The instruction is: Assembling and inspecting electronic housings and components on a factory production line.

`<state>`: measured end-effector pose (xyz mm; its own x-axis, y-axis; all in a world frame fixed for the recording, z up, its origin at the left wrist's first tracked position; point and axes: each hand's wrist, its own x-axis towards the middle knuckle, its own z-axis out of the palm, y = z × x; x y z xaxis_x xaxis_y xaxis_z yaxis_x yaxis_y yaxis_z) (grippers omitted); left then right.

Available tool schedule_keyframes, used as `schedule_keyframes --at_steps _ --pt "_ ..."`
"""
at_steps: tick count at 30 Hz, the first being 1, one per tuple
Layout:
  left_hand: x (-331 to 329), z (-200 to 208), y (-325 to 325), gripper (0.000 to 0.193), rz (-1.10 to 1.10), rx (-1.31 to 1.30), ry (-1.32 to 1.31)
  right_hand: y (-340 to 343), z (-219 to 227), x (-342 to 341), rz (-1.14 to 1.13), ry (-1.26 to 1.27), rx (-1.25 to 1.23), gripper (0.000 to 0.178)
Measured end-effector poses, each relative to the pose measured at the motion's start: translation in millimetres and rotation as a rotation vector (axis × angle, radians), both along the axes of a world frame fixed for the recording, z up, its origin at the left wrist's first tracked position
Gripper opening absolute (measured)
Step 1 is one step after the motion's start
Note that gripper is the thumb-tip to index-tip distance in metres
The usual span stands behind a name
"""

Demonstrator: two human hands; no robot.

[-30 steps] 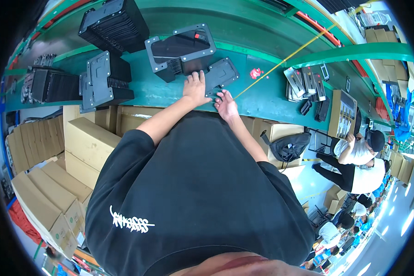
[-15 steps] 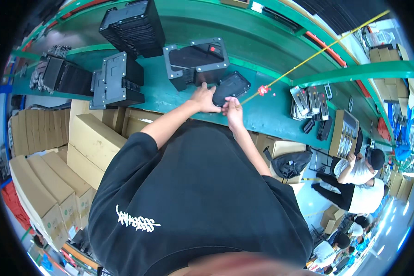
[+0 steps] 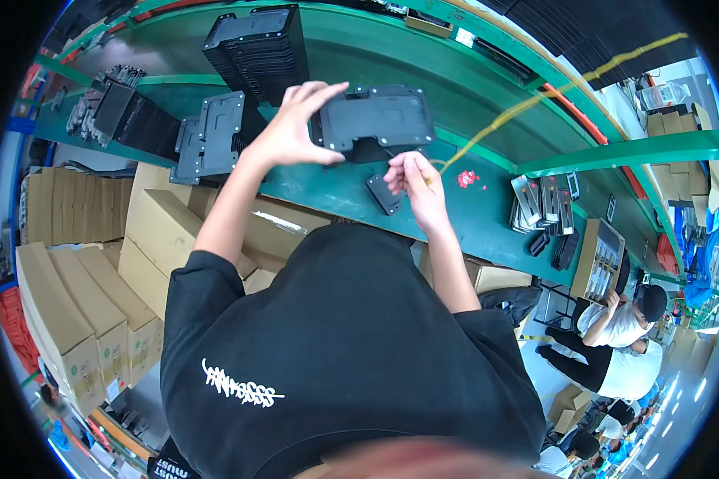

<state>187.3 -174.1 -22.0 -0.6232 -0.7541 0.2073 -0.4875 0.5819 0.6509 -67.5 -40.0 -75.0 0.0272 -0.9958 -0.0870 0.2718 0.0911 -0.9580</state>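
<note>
Bench (image 3: 487, 215) is spreading green before me, a dark stack (image 3: 367, 152) is standing on it, and the matte black panel (image 3: 379, 120) is covering that stack, touching or just clear, I'm not able to tell. My left hand (image 3: 291, 134) is spanning wide, holding the panel's left end between thumb and fingers; to do this well I should be keeping it level, matching its edges to the stack's. My right hand (image 3: 419, 188) is curling narrow by the near edge; whether it's gripping anything isn't showing. Against half a second ago, the panel is no longer lying on the bench, the stack's glossy face is hiding, and a small black piece (image 3: 383, 194) is showing.
</note>
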Motion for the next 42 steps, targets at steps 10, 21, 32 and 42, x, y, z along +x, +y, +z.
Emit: schedule_keyframes --at_steps 10,21,32,42 --pt "16 -37 -20 0.113 0.052 0.078 -0.048 27 -17 -71 -0.035 0.131 0.098 0.029" --pt "1 -50 -16 0.117 0.123 0.119 -0.038 36 3 -95 -0.716 0.179 0.238 0.048" --pt "-1 -48 -18 0.118 0.108 0.139 -0.054 111 288 -7 -0.228 0.309 -1.684 0.018" --pt "5 -49 -14 0.116 0.149 0.138 -0.030 109 292 8 -0.023 0.276 -1.388 0.024"
